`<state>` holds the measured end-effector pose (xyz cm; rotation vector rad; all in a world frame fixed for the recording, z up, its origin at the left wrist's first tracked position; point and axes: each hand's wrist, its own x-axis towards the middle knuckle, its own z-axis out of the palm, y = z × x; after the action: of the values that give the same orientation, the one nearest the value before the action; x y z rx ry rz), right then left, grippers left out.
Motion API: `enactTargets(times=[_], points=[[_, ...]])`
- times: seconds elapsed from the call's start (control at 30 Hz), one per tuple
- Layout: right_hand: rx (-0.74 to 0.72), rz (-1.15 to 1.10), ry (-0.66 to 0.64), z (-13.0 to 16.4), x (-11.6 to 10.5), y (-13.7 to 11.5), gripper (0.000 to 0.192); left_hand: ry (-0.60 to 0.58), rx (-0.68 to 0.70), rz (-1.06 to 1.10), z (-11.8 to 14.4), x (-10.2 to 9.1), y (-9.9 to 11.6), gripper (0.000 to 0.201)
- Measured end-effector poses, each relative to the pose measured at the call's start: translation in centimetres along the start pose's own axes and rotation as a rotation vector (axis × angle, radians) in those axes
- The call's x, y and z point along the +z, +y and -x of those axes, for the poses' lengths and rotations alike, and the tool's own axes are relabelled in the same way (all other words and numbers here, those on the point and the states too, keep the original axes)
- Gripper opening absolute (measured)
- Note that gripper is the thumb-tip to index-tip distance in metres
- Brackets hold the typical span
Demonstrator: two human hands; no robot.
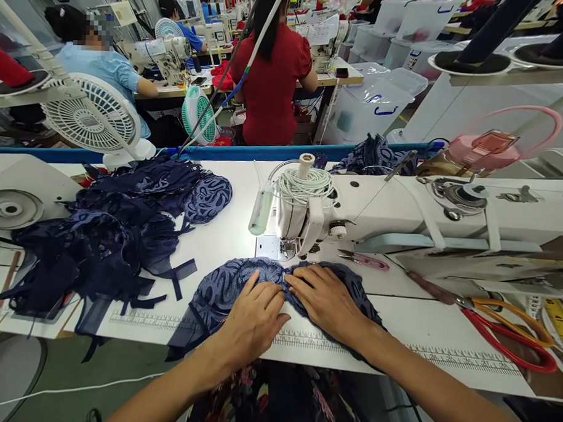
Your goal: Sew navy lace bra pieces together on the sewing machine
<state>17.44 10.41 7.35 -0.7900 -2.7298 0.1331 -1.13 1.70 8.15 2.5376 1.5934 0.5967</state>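
A navy lace bra with two moulded cups lies on the white sewing table, just in front of the sewing machine's needle and presser foot. My left hand is closed on the inner edge of the left cup, its index finger stretched over the lace and its thumb out to the side. On the right cup, my right hand grips the lace near the centre join. The fingertips of both hands nearly meet there. What lies beneath my fingers is hidden.
A heap of navy bra pieces covers the table's left side. Small snips lie by the machine head. Large scissors and a yellow tape measure are at right. A printed ruler runs along the front edge. Co-workers sit beyond.
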Motion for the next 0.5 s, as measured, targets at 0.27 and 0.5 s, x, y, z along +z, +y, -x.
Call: enactTargets(times=[0.27, 0.5], points=[[-0.005, 0.018, -0.011, -0.1, -0.2, 0.0, 0.027, 0.036, -0.191, -0.064, -3.9, -0.3, -3.1, 0.011], [0.097, 0.028, 0.075, -0.6, -0.1, 1.1, 0.029, -0.176, -0.271, 0.059, -5.9, -0.3, -4.7, 0.014]])
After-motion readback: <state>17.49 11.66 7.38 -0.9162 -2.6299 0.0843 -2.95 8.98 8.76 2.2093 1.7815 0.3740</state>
